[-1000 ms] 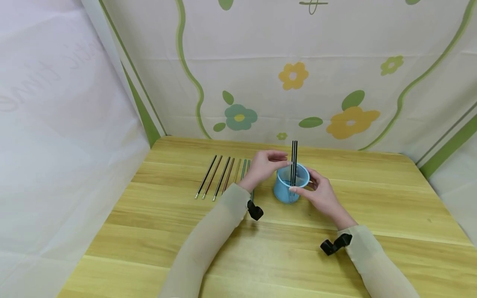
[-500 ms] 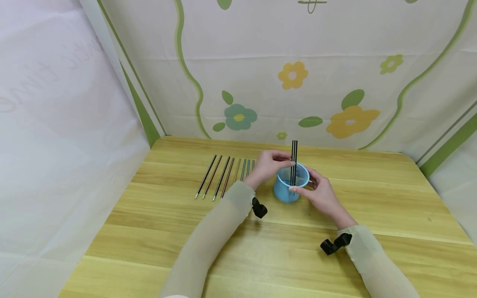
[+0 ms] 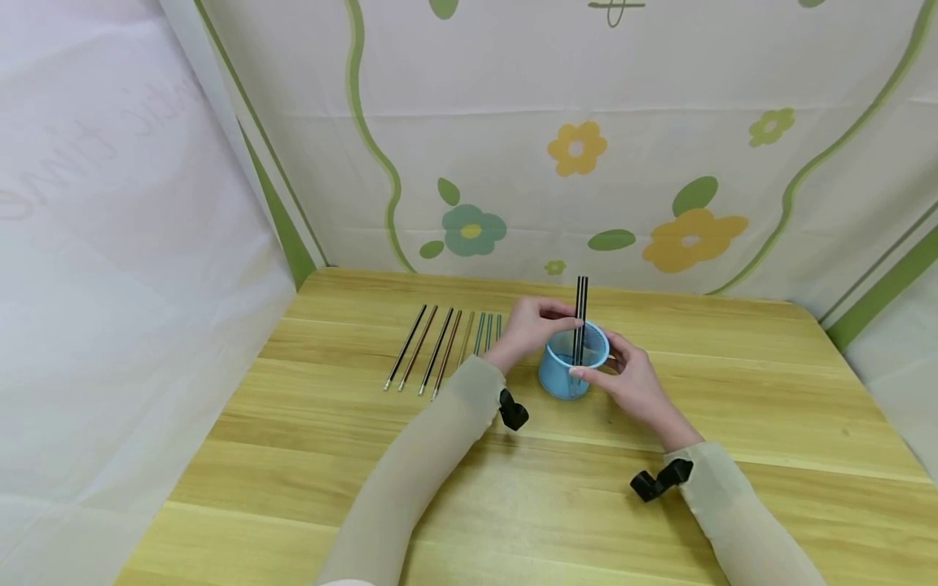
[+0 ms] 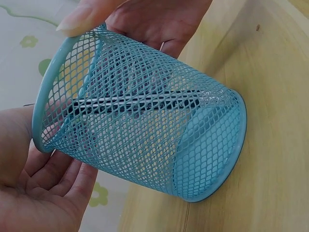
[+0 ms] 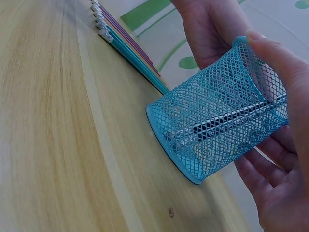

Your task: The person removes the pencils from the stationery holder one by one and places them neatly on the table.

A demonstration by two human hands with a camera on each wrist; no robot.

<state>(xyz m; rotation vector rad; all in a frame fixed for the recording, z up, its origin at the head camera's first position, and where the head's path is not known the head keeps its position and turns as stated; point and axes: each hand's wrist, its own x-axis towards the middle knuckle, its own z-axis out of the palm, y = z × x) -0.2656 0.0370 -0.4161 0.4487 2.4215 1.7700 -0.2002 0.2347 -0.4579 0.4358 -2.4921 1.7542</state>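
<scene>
A light-blue mesh pencil cup (image 3: pixel 563 382) stands upright on the wooden table. Inside it are black pencils (image 3: pixel 581 297), close together and nearly upright, their silver ends down in the cup as the right wrist view shows. My left hand (image 3: pixel 529 328) pinches these pencils just above the rim, its thumb in front and the fingers partly hidden behind. With my right hand (image 3: pixel 636 387) I hold the cup's right side, thumb on the near rim and fingers round the back. In the left wrist view, the cup's mesh wall (image 4: pixel 135 113) fills the middle.
A row of pencils lies left of the cup, including black ones (image 3: pixel 405 346), reddish-brown ones (image 3: pixel 418 346) and teal ones (image 3: pixel 479 334). My left forearm (image 3: pixel 410 472) partly covers the row. Behind the table (image 3: pixel 557 505) hangs a flower-patterned white cloth (image 3: pixel 513 146).
My left hand has shifted slightly right, its thumb and fingers moving further onto the black pencils, which shifted a little right. The right hand and the cup have stayed in place.
</scene>
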